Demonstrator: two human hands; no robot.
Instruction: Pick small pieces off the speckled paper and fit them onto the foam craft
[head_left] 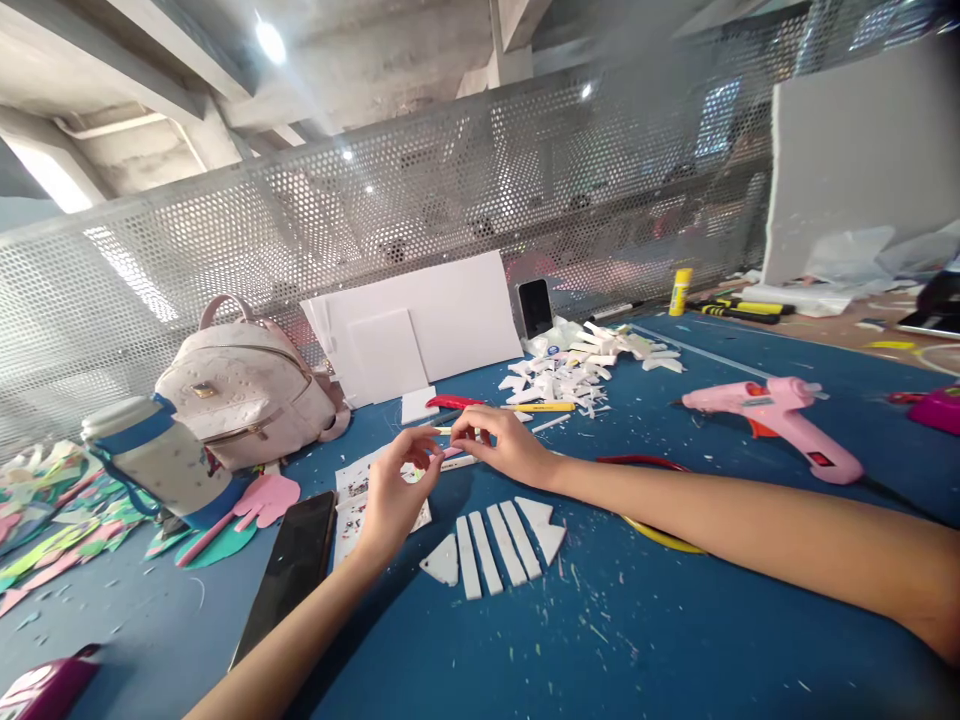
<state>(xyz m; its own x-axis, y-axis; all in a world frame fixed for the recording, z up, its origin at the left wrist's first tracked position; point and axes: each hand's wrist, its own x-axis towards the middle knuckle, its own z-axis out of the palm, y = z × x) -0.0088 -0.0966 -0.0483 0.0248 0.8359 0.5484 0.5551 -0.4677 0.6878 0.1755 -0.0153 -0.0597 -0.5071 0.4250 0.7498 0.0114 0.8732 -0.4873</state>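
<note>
My left hand (396, 488) and my right hand (514, 448) are raised over the blue table, fingertips almost meeting. Both hands have thumb and fingers drawn into a pinch. Anything between them is too small to make out. Below them lie white foam pieces in a fish-like row: a rounded triangle (442, 561) with a small hole, several narrow strips (486, 553), and a notched tail piece (541, 527). Pens (457, 463) lie just behind the fingertips. Under my left wrist is a speckled white paper (350, 505), partly covered by the hand.
A pink glue gun (780, 415) lies at right. White foam scraps (570, 365) are heaped behind, near a yellow pencil (544, 407) and a red-handled tool (454, 402). At left are a black phone (289, 570), a tumbler (161, 455) and a backpack (244, 385).
</note>
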